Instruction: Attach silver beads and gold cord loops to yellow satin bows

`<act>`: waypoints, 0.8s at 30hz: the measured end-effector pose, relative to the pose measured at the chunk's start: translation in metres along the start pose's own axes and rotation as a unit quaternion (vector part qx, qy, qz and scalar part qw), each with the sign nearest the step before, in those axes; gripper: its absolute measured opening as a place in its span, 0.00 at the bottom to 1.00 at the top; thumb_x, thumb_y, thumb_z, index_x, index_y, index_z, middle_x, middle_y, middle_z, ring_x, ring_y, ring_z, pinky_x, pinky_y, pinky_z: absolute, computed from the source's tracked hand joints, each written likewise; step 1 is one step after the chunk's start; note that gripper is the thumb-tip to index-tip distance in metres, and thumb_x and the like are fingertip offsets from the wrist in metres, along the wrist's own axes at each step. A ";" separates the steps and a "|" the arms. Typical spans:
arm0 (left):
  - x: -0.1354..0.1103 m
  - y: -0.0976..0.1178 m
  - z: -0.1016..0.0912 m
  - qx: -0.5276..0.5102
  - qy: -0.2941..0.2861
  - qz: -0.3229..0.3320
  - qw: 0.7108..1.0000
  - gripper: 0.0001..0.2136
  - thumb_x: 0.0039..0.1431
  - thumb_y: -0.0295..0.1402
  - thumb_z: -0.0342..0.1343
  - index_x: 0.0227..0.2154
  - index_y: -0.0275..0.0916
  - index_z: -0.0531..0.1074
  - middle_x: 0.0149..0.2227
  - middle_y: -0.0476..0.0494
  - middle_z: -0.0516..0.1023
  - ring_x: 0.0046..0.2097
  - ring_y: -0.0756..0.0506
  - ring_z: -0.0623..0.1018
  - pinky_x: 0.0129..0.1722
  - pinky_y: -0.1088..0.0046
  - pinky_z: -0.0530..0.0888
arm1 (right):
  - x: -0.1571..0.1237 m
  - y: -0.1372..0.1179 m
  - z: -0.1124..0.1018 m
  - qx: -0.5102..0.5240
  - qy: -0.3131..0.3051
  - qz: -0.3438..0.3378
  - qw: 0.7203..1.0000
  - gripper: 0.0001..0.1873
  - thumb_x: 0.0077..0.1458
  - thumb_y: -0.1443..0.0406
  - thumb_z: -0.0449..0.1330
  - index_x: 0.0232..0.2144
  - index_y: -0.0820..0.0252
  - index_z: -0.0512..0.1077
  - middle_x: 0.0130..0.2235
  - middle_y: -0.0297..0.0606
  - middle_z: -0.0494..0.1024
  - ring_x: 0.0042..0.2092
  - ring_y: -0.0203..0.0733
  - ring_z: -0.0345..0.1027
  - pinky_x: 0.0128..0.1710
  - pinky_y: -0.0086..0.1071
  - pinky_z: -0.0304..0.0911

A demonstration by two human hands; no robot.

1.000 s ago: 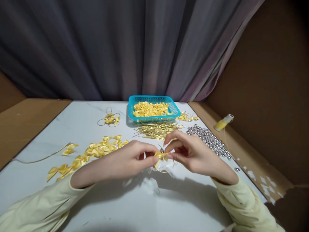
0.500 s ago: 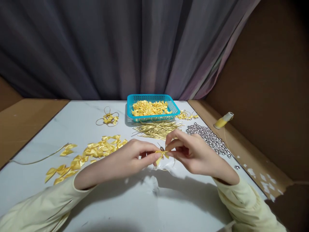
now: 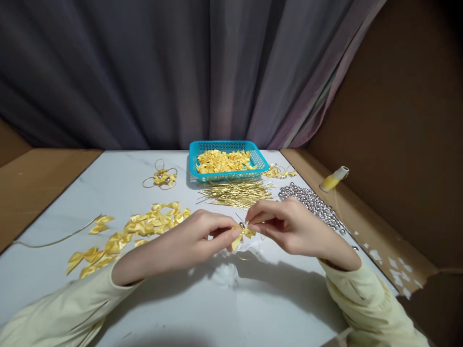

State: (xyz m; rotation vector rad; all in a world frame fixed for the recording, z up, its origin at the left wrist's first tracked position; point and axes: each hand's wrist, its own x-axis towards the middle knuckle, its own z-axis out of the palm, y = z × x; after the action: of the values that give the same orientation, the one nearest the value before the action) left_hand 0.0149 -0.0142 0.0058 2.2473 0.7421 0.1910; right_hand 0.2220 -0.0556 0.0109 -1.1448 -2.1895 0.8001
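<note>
Over the middle of the table, a yellow ribbon bow point(image 3: 246, 233) is pinched between the fingertips of both hands. My left hand point(image 3: 213, 232) is closed on the bow's left side. My right hand point(image 3: 277, 224) has thumb and fingers pressed together at its right side. A silver bead point(image 3: 242, 225) sits against the top of the bow. Thin gold cord shows above and below it; what each finger grips of the cord is partly hidden. Crumpled clear plastic point(image 3: 231, 272) lies under the hands.
Beyond the hands lie gold cords point(image 3: 237, 194) and a blue basket point(image 3: 192, 161) of bows. Loose bows point(image 3: 155, 219) spread at left, near a finished-looking cluster point(image 3: 164, 178). At right are silver beads point(image 3: 311, 205) and a thread spool point(image 3: 334, 179) beside the cardboard wall point(image 3: 405, 144).
My right hand's fingers have lowered and flattened a little beside the bow. The bow and bead have tilted slightly, and the bow's right loop shows more. My left hand hardly moves.
</note>
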 end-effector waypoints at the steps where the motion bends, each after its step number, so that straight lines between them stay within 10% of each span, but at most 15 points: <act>1: 0.000 0.000 0.000 0.003 -0.004 -0.001 1.000 0.16 0.63 0.38 0.41 0.25 0.36 0.68 0.25 0.52 0.69 0.26 0.53 0.66 0.27 0.78 0.62 | 0.000 -0.001 -0.001 -0.003 -0.003 0.000 1.000 0.04 0.53 0.72 0.54 0.33 0.61 0.68 0.27 0.32 0.77 0.23 0.29 0.63 0.22 0.22 0.55; 14: 0.001 -0.003 0.001 0.028 -0.028 -0.016 0.999 0.16 0.62 0.36 0.42 0.23 0.36 0.68 0.22 0.52 0.67 0.24 0.54 0.65 0.24 0.77 0.59 | -0.008 0.000 -0.013 -0.142 -0.039 -0.021 0.989 0.07 0.57 0.68 0.52 0.39 0.61 0.67 0.22 0.30 0.71 0.20 0.29 0.55 0.23 0.24 0.50; 24: 0.007 -0.023 -0.008 0.120 0.068 -0.002 0.990 0.12 0.61 0.30 0.42 0.21 0.37 0.59 0.21 0.53 0.60 0.24 0.53 0.61 0.24 0.76 0.57 | -0.031 0.010 -0.050 -0.212 -0.021 0.025 0.977 0.17 0.55 0.58 0.57 0.44 0.61 0.65 0.26 0.33 0.70 0.22 0.31 0.58 0.20 0.26 0.51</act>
State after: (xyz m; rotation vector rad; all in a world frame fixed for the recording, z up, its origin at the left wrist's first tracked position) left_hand 0.0076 0.0070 -0.0051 2.4801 0.8820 0.2674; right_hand 0.2770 -0.0644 0.0326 -1.3965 -2.4472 0.3835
